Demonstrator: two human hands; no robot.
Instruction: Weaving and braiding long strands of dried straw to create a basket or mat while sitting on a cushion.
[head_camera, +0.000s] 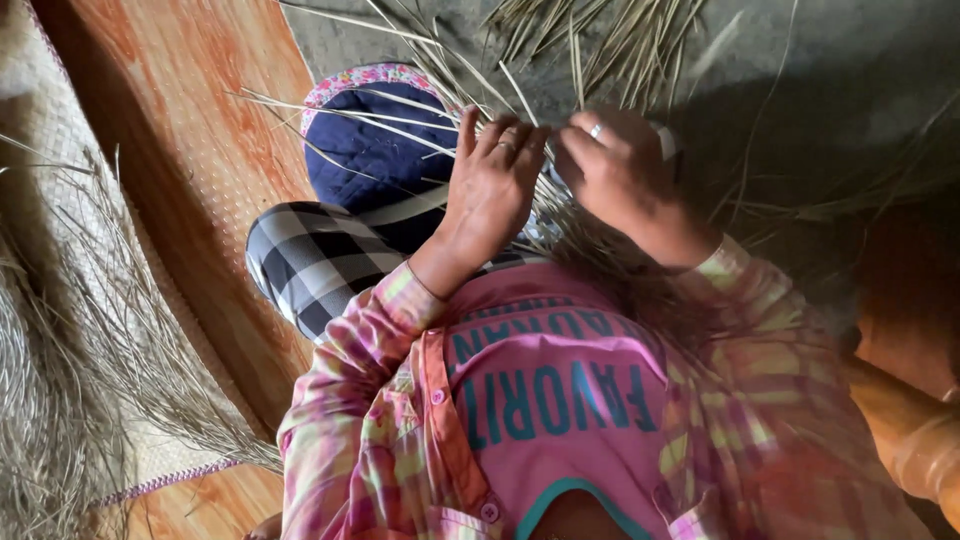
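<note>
Both hands work the dry straw (560, 60) just beyond the blue cushion (375, 150), the left hand (495, 190) with fingers curled pinching strands, the right hand (615, 170) closed on a few; keeping strands taut and sorted seems wise.

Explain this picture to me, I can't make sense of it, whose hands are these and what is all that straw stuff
The camera sits on a person's head and looks down, so their own chest, in a pink shirt under a plaid overshirt, fills the bottom. Both hands are theirs. The left hand and the right hand, which wears a ring, meet over a bundle of thin dried grass strips and pinch them with the fingers. More strips fan out on the grey floor above. A dark blue cushion lies by the checked trouser knee. A woven mat with loose fibres lies at the picture's left.
</note>
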